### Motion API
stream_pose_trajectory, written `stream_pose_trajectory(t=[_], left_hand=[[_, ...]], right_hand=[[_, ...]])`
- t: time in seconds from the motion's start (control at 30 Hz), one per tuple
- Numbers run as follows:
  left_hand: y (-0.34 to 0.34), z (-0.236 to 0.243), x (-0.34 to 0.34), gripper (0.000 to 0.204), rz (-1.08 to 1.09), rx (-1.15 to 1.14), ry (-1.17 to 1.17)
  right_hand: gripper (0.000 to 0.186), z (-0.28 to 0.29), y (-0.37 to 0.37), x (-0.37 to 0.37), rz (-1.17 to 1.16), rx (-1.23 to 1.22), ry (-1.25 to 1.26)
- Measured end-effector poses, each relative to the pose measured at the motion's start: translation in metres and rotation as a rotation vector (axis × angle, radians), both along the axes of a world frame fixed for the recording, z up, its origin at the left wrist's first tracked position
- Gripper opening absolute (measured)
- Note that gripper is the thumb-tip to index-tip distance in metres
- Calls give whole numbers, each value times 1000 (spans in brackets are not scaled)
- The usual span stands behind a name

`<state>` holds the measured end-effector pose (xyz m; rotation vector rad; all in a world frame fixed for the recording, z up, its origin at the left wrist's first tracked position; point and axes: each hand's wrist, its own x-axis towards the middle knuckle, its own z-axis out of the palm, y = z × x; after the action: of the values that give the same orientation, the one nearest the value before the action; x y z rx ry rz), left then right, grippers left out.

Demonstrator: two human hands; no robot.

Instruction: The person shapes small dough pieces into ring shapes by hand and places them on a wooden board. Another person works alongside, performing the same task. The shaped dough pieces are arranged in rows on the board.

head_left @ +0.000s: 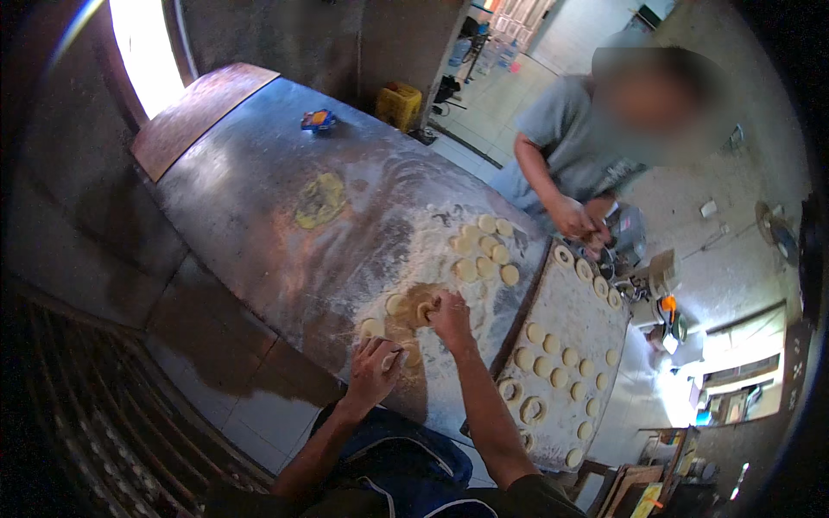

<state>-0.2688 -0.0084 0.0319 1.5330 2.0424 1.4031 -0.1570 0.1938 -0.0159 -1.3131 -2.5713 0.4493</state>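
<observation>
My right hand (pixel 451 321) is closed at its fingertips on a small piece of dough (pixel 423 313), low over the floured table (pixel 259 207). Closer to me, my left hand (pixel 376 371) has its fingers bent inward. Something pale shows by its thumb, too small to make out. A dough round (pixel 372 328) lies just beyond my left fingers, and another dough round (pixel 395 304) is farther off. Between my hands, a shaded dough round (pixel 412 354) rests on the flour. Past my right hand, several flat dough rounds (pixel 467 269) sit in a cluster.
To the right, a floured board (pixel 561 302) bears several dough rounds and dough rings (pixel 534 409). Across from me, a co-worker (pixel 570 129) holds both hands over its far end. A small blue packet (pixel 319 120) and a yellowish smear (pixel 320 201) are farther along the table. A yellow jerrycan (pixel 398 104) stands beyond.
</observation>
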Motion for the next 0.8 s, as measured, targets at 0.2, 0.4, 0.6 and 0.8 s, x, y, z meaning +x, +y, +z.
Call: stream_pose_trajectory(t=[0.2,0.4,0.6,0.8], left_hand=[[43,-14,-4,22,51,41,-320],[67,-10,8,25,-197,-100,-673],[75,-22,32,20,-375,-148,-972],[75,6,43,41,-790,-264,-1241]], right_hand=[[27,37,-20,33,21,-539,371],[34,71,-61,44,-193,-575,680],[52,86,-84,56,-274,-769,806],[41,89,-98,108,-302,-921,1173]])
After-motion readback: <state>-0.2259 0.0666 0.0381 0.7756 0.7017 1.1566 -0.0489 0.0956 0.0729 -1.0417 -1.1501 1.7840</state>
